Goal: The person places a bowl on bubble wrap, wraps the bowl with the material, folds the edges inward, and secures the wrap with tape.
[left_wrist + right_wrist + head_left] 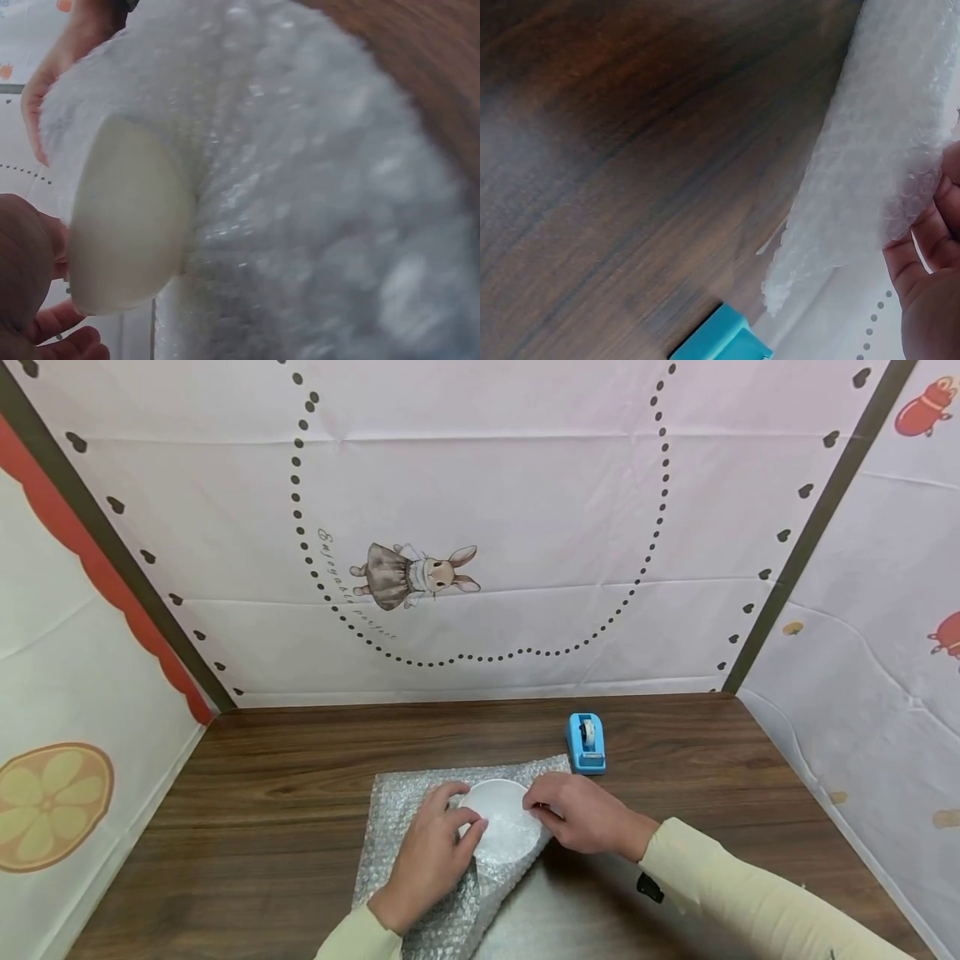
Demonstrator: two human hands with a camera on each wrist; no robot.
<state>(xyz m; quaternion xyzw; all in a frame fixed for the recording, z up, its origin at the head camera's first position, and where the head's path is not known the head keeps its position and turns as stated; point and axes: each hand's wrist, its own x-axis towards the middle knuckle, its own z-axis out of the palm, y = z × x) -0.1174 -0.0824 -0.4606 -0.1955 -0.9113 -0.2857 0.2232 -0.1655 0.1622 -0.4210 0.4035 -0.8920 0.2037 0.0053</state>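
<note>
A white bowl [497,802] sits on a sheet of bubble wrap [397,814], its open side facing up toward the head camera. My left hand [433,856] holds the bowl at its left rim, thumb and fingers bent around the edge. At the opposite rim, my right hand [585,814] pinches the bubble wrap, which is drawn up along the bowl's right side. The left wrist view shows the bowl's smooth outer wall [131,217] against the wrap. In the right wrist view, fingertips grip the raised wrap [870,142] by its edge.
A blue tape dispenser [587,743] stands just beyond the wrap's far right corner. Beneath everything is a dark wooden table [285,743], with printed white cloth walls [525,527] at the back and sides. A small black object [649,887] shows beside the right sleeve.
</note>
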